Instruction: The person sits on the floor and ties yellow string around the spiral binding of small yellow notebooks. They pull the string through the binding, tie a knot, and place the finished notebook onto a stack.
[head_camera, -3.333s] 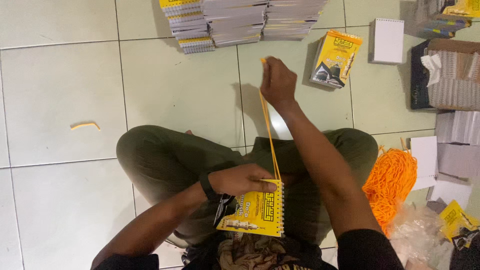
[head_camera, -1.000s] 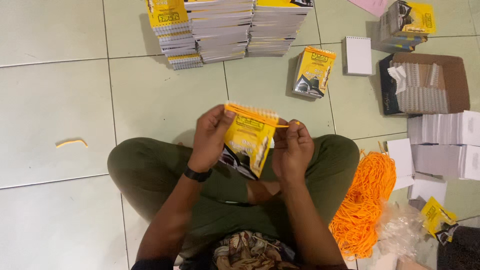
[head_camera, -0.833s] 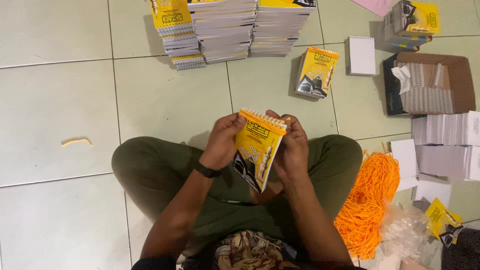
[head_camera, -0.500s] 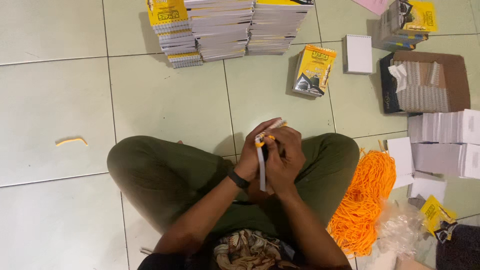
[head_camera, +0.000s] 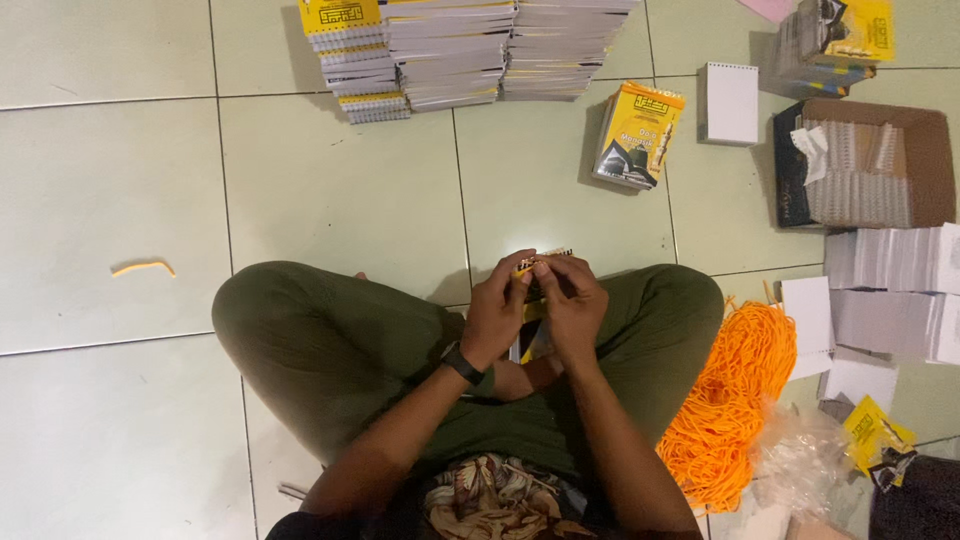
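Both hands meet over my crossed legs: my left hand (head_camera: 497, 315) and right hand (head_camera: 572, 308) each have their grip clenched on the yellow spiral booklet (head_camera: 535, 268), held edge-on between them. At four o'clock lies a heap of orange cord (head_camera: 735, 400). Farther off, at one o'clock, another yellow booklet (head_camera: 637, 135) sits on the floor, and stacked booklets (head_camera: 450, 50) rise at twelve.
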